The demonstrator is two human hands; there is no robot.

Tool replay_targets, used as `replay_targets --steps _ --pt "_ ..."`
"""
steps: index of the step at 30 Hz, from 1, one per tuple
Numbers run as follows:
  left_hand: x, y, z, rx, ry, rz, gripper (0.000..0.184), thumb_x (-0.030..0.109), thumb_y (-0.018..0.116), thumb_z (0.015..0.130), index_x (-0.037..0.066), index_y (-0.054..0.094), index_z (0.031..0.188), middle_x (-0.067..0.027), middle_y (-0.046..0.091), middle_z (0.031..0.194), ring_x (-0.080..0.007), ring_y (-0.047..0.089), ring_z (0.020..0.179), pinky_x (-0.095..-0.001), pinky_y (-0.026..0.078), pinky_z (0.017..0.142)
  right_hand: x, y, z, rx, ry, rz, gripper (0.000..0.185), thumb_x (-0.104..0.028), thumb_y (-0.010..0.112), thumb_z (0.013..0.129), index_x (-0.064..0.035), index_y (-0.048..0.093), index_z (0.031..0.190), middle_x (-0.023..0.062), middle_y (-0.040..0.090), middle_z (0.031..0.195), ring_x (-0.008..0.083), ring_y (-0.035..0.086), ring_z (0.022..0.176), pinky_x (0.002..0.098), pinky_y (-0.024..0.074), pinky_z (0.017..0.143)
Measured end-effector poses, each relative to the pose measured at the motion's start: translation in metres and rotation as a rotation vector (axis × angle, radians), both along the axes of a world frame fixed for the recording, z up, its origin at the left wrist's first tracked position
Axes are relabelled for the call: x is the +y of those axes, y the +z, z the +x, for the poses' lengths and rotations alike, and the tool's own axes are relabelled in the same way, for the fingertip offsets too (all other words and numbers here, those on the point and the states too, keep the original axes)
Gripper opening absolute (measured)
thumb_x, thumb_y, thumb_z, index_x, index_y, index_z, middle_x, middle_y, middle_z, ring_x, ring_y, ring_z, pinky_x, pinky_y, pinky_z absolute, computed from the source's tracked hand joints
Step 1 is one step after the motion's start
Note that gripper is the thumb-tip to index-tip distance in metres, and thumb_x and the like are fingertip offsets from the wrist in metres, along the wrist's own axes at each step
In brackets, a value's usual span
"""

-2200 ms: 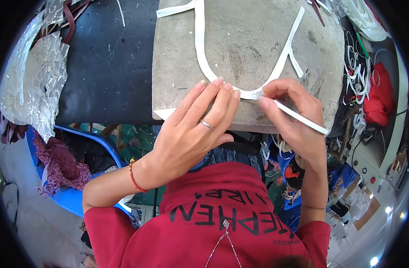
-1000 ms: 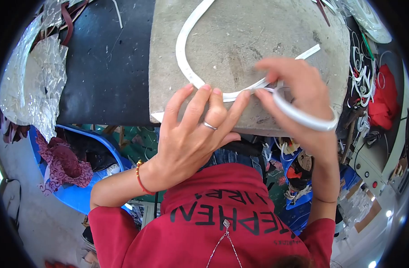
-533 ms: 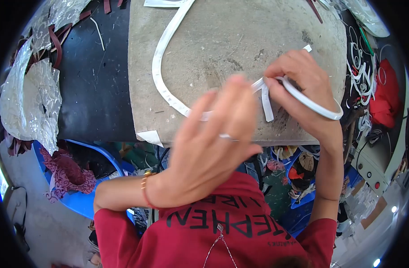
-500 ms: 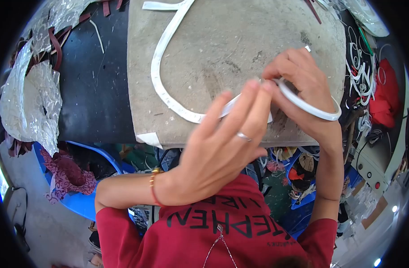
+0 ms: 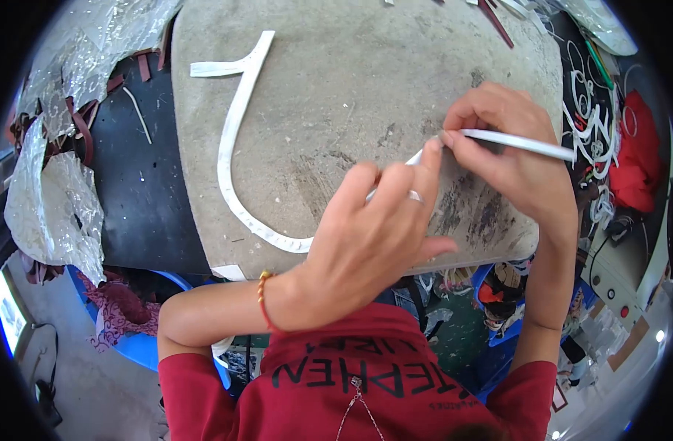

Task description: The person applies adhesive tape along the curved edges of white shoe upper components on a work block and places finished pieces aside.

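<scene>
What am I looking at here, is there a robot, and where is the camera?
There is no robot: these are a person's two bare hands. The view comes from one camera worn on the head, looking forward and down, so the red shirt shows below. On the worn grey surface lies a curved white strip, forked at its far end. The left hand lies over part of it. The right hand pinches a narrow white band; whether that joins the strip is hidden.
</scene>
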State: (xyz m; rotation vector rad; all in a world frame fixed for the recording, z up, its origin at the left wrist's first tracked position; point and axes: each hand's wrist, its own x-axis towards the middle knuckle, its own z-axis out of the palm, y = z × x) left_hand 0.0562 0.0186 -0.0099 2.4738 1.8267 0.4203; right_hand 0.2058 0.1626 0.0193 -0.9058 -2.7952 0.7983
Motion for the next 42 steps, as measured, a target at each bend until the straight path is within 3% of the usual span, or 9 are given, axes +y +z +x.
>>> replay_targets --steps 1,5,11,18,24,28,31,34,42 --pt "0.001 -0.001 -0.002 0.008 -0.004 -0.007 0.086 0.059 0.061 0.071 -0.002 0.057 0.13 -0.0034 0.044 0.085 -0.0169 0.045 0.078 -0.031 0.042 0.074 0.0 -0.002 0.004 0.003 0.015 0.088 0.021 -0.014 0.071 0.079 -0.0047 0.066 0.097 0.0054 0.063 0.077 0.0157 0.062 0.076 0.0293 0.0475 0.066" --pt "0.006 0.0 -0.002 0.019 -0.047 -0.023 0.093 0.06 0.063 0.066 -0.005 0.054 0.132 -0.0028 0.042 0.083 -0.0158 0.043 0.076 -0.0291 0.041 0.071 0.031 0.005 0.03 0.193 -0.211 -0.516 0.031 -0.014 0.077 0.08 -0.0017 0.067 0.107 0.0036 0.066 0.087 0.0098 0.061 0.084 0.0244 0.0494 0.073" --pt "0.007 0.002 -0.002 0.006 -0.065 -0.041 0.095 0.059 0.065 0.065 -0.007 0.053 0.132 -0.0025 0.041 0.082 -0.0151 0.043 0.076 -0.0286 0.041 0.069 0.04 0.001 0.029 0.06 -0.209 -0.259 0.015 -0.016 0.074 0.081 -0.0023 0.069 0.085 0.0047 0.066 0.072 0.0119 0.06 0.067 0.0274 0.0461 0.062" --pt "0.005 -0.002 -0.001 0.067 -0.055 -0.006 0.095 0.057 0.066 0.064 -0.007 0.053 0.132 -0.0025 0.042 0.083 -0.0151 0.043 0.077 -0.029 0.04 0.069 0.012 -0.012 0.016 0.024 -0.125 0.432 0.008 -0.011 0.065 0.075 -0.0041 0.063 0.08 0.0106 0.06 0.069 0.027 0.057 0.057 0.0365 0.0441 0.057" --pt "0.002 0.001 0.015 -0.064 0.059 -0.051 0.083 0.049 0.067 0.077 -0.011 0.05 0.131 -0.0079 0.051 0.09 -0.0216 0.048 0.08 -0.0334 0.043 0.074 0.001 -0.004 0.073 0.39 -0.984 0.321 0.019 -0.017 0.065 0.092 0.0008 0.065 0.084 -0.0006 0.061 0.075 0.0057 0.049 0.064 0.0211 0.0403 0.062" --pt "0.018 0.015 0.042 -0.639 0.09 -0.181 0.056 0.027 0.067 0.086 -0.007 0.054 0.129 -0.0155 0.057 0.102 -0.032 0.054 0.09 -0.0383 0.046 0.08 -0.05 0.004 0.095 0.487 -1.093 0.076 0.018 -0.013 0.058 0.095 0.0016 0.068 0.093 0.004 0.064 0.083 0.0101 0.056 0.078 0.0249 0.0438 0.076" --pt "0.014 0.015 0.024 -0.704 0.04 -0.173 0.042 0.012 0.068 0.085 0.004 0.059 0.126 -0.0176 0.059 0.112 -0.0373 0.057 0.101 -0.0403 0.047 0.085 -0.083 0.002 0.084 0.366 -1.025 0.126 0.021 -0.007 0.051 0.096 0.0 0.064 0.111 0.0077 0.061 0.099 0.0128 0.055 0.089 0.0277 0.0436 0.083" --pt "0.007 0.011 0.02 -0.437 -0.087 -0.041 0.043 0.012 0.069 0.082 0.006 0.06 0.124 -0.0149 0.058 0.115 -0.034 0.056 0.107 -0.0413 0.046 0.089 -0.095 0.016 0.055 0.342 -0.847 -0.175 0.039 -0.003 0.051 0.094 -0.0085 0.055 0.133 0.0058 0.062 0.085 0.0139 0.058 0.073 0.0281 0.0471 0.068" --pt "0.007 -0.005 0.043 -0.192 -0.128 0.012 0.055 0.027 0.074 0.075 0.006 0.059 0.124 -0.0087 0.054 0.129 -0.0267 0.049 0.123 -0.0427 0.038 0.102 -0.056 -0.006 0.066 0.299 -0.501 -0.342 0.047 -0.001 0.054 0.09 -0.0108 0.052 0.136 0.0106 0.059 0.073 0.0192 0.059 0.063 0.0319 0.0478 0.062"
